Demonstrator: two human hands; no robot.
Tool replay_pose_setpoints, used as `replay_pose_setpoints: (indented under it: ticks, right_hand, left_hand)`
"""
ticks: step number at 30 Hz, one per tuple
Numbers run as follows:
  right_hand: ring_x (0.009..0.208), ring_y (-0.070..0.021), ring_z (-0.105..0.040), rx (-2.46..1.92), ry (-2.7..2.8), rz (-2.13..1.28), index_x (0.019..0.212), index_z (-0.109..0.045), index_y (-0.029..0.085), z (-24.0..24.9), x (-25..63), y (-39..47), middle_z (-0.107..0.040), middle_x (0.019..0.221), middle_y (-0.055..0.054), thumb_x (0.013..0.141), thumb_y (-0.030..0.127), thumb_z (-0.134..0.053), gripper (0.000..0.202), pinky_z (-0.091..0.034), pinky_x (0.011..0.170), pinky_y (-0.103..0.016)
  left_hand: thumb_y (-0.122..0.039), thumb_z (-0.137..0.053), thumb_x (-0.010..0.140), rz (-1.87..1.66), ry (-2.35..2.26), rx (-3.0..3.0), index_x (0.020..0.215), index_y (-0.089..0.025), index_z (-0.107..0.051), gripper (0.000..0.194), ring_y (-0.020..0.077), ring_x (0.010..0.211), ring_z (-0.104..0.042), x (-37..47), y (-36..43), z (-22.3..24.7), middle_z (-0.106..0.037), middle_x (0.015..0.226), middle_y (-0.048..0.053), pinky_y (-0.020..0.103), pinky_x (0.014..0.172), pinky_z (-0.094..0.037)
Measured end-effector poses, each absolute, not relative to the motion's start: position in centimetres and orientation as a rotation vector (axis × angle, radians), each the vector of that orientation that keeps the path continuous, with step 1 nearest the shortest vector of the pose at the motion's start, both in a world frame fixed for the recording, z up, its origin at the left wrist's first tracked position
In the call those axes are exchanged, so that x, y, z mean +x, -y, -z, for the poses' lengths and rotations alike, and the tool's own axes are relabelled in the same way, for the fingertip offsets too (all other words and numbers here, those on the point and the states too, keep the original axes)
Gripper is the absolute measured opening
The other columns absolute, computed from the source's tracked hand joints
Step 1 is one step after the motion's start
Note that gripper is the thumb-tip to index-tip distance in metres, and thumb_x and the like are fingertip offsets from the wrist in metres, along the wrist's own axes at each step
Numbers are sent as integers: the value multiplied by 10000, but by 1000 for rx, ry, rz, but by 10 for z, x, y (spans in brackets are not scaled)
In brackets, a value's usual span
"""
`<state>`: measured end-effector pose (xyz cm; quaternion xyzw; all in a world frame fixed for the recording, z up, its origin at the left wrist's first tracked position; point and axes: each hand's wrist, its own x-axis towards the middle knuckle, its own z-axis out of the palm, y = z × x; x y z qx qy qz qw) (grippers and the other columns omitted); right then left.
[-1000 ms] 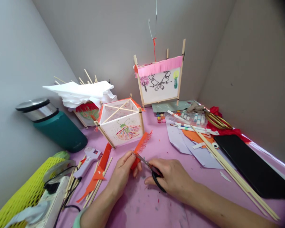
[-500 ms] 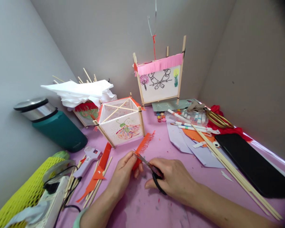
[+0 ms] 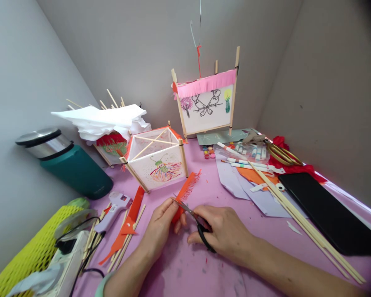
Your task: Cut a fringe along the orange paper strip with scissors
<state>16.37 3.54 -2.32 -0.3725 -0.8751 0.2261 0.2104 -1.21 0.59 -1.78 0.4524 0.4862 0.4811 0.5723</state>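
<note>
Between the fingers of my left hand (image 3: 163, 219) is a red-orange paper strip (image 3: 188, 187), its far right edge cut into a fringe. My right hand (image 3: 224, 227) grips black-handled scissors (image 3: 200, 231), whose blades lie across the strip close to my left fingertips. Just beyond the strip stands a paper lantern (image 3: 162, 163) on a wooden stick frame, with a coloured insect drawing on its front. More orange paper (image 3: 128, 231) lies left of my left hand, over thin wooden sticks (image 3: 134, 225).
A lilac glue gun (image 3: 114, 210), a power strip (image 3: 69, 264) and a teal bottle (image 3: 77, 169) occupy the left. Behind hangs a second lantern (image 3: 208, 101). Markers (image 3: 239, 164), lilac paper (image 3: 235, 183), long sticks (image 3: 299, 218) and a black tablet-like slab (image 3: 324, 210) lie right.
The whole view has shifted very slightly. Both hands, the strip and the scissors keep nearly the same position.
</note>
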Motion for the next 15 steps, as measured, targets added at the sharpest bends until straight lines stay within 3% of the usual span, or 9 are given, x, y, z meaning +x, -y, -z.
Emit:
replay_pose_setpoints:
  ticks: [15]
  right_hand:
    - [570,-114,-476,-1036,2437,-625,765,-553,202,26,163,-38,-582,669,24,789,540,-593,341,-292,539,-211]
  left_hand:
    - [-366,-448,899,-1134,-1149,1035,731,-153,-521,280,65,449,-415,-13,-6,19,-573,596,-14,204,469,-322]
